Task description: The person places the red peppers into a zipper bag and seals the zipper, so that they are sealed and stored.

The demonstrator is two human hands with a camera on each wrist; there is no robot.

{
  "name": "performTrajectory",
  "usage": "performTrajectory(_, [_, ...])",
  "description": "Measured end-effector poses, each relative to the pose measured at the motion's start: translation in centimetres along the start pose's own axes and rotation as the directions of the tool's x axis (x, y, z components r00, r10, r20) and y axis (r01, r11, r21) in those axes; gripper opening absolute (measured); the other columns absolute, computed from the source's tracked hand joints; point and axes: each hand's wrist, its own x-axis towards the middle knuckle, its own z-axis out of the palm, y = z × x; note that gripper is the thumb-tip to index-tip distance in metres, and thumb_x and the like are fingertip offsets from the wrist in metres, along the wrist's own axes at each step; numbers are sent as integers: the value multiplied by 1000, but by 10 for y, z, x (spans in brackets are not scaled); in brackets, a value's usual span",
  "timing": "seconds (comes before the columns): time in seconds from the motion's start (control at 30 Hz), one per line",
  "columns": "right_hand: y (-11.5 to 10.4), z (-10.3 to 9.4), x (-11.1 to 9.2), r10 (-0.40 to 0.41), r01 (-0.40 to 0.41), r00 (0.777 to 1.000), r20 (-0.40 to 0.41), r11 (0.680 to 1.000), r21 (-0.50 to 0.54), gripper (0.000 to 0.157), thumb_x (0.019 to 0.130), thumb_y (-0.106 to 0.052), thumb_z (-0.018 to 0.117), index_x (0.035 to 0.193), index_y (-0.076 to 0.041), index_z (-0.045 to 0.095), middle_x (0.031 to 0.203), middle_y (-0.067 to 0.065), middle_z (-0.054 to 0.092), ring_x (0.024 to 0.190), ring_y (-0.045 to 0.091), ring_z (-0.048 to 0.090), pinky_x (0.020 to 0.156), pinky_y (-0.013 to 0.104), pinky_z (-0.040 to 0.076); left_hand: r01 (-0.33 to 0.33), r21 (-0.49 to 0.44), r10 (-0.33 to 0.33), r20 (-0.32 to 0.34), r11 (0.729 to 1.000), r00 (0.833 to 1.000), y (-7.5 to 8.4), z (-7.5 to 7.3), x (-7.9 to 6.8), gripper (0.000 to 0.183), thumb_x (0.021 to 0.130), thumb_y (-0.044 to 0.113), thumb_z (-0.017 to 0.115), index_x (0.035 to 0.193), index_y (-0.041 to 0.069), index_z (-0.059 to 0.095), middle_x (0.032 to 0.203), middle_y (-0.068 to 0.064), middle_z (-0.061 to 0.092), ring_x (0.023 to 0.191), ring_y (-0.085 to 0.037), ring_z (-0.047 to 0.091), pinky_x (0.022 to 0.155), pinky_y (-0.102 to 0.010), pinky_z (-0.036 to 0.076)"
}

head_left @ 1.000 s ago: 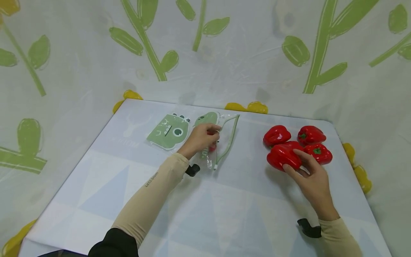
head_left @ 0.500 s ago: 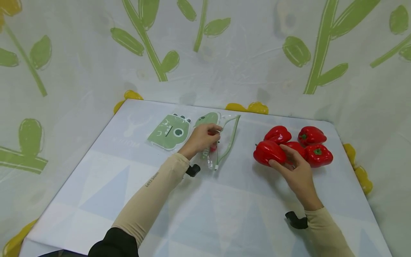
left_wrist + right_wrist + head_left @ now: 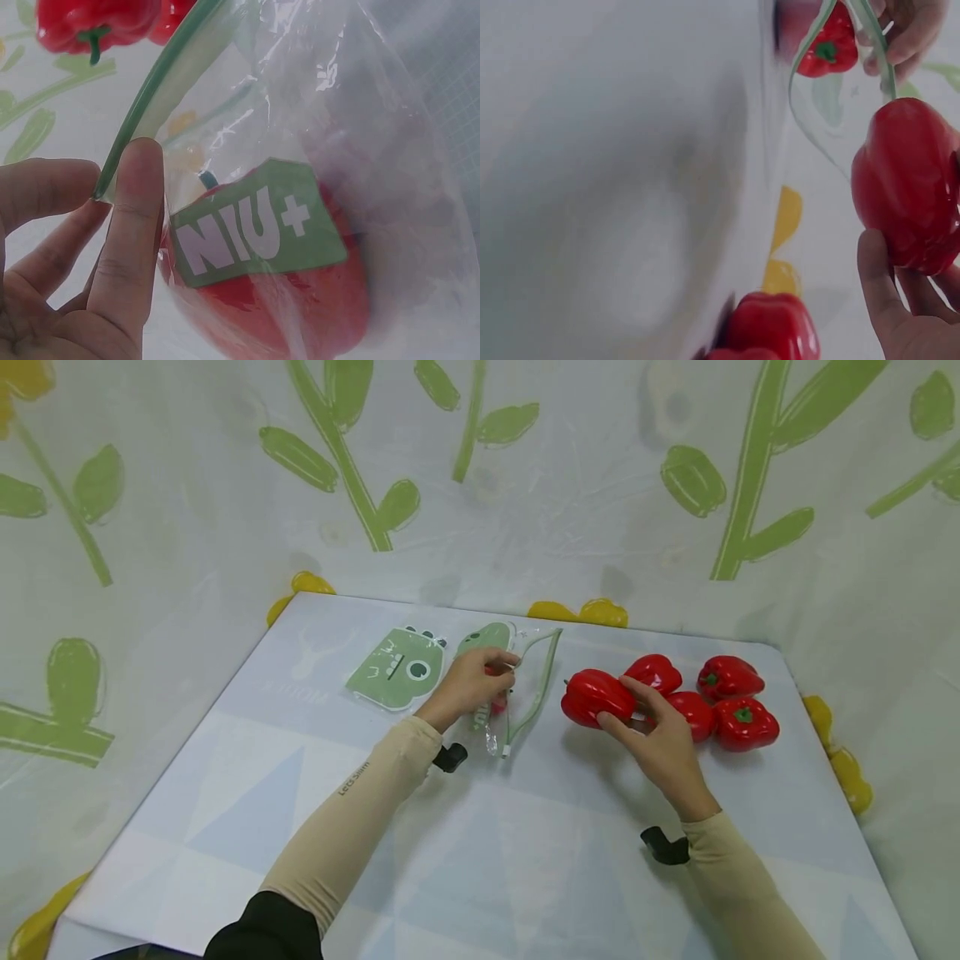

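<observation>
My left hand (image 3: 472, 681) pinches the green-edged rim of a clear plastic zip bag (image 3: 534, 693), holding its mouth apart. The bag carries a green dinosaur print. Inside it lies a red bell pepper (image 3: 285, 307), seen through the film behind a green "NIU+" label in the left wrist view. My right hand (image 3: 660, 743) grips another red bell pepper (image 3: 596, 697) between thumb and fingers, off the table and just right of the bag's opening. In the right wrist view this held pepper (image 3: 907, 180) hangs near the open green rim (image 3: 802, 97).
Several more red bell peppers (image 3: 742, 724) sit in a cluster at the right of the table. A flat bag with a green dinosaur face (image 3: 397, 667) lies left of my left hand. A patterned white and blue cloth (image 3: 487, 860) covers the table; a leaf-printed curtain (image 3: 585, 527) hangs behind.
My right hand has moved left with the gripped bell pepper, away from the cluster and toward the bag's opening. The left hand and the bag have stayed in place.
</observation>
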Motion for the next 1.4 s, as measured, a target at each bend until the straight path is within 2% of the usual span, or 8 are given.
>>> performTrajectory(0.13, [-4, 7, 7, -7, 7, 1000, 21, 1000, 13, 72, 89, -34, 79, 151, -15, 47, 142, 12, 56, 122, 33, 55, 84, 14, 50, -11, 1, 11, 8, 1000, 1000, 0, 0, 0, 29, 96, 13, 63, 124, 13, 69, 108, -5, 68, 75, -22, 70, 73, -34, 61])
performTrajectory(0.33, [-5, 25, 19, -6, 5, 999, 52, 1000, 26, 72, 88, -36, 80, 150, -17, 49, 142, 9, 57, 124, 31, 55, 95, 44, 55, 5, 9, -5, -2, 1000, 1000, -2, -1, 0, 29, 96, 14, 63, 124, 14, 69, 109, -5, 68, 74, -22, 70, 73, -33, 60])
performTrajectory(0.4, [-5, 31, 23, -7, 6, 999, 53, 999, 32, 73, 87, -35, 82, 149, -16, 49, 142, 10, 56, 124, 32, 55, 95, 49, 55, 9, 7, -9, -3, 1000, 1000, -2, -1, 0, 29, 96, 15, 63, 124, 15, 69, 109, -5, 68, 74, -21, 70, 72, -31, 60])
performTrajectory(0.7, [-10, 46, 33, -6, 4, 997, 79, 1000, 20, 75, 86, -34, 83, 149, -15, 48, 145, 8, 53, 127, 32, 54, 95, 48, 55, -2, -8, 2, 7, 1000, 1000, -2, -3, -1, 32, 97, 15, 62, 129, 10, 67, 110, -7, 68, 75, -23, 71, 72, -29, 61])
performTrajectory(0.93, [-12, 53, 39, -45, 47, 993, 111, 999, -16, 74, 85, -32, 83, 149, -14, 49, 145, 9, 54, 127, 31, 54, 94, 47, 56, -17, -37, 18, 13, 999, 1000, 0, -4, -1, 33, 98, 15, 61, 130, 9, 66, 111, -7, 69, 75, -23, 72, 73, -31, 61])
performTrajectory(1.17, [-17, 60, 44, -47, 50, 988, 150, 999, -16, 73, 86, -30, 83, 148, -14, 50, 144, 9, 55, 125, 31, 55, 95, 45, 56, -30, -59, 31, 16, 998, 999, 1, -4, -2, 31, 97, 13, 61, 128, 9, 67, 114, -9, 69, 77, -25, 72, 73, -36, 62])
performTrajectory(1.4, [-18, 63, 49, -44, 51, 985, 165, 998, -39, 71, 87, -28, 82, 149, -13, 49, 144, 11, 55, 125, 32, 55, 95, 45, 55, -38, -73, 38, 7, 997, 999, 0, -6, -4, 34, 98, 12, 59, 131, 6, 65, 116, -9, 68, 79, -28, 73, 78, -43, 61])
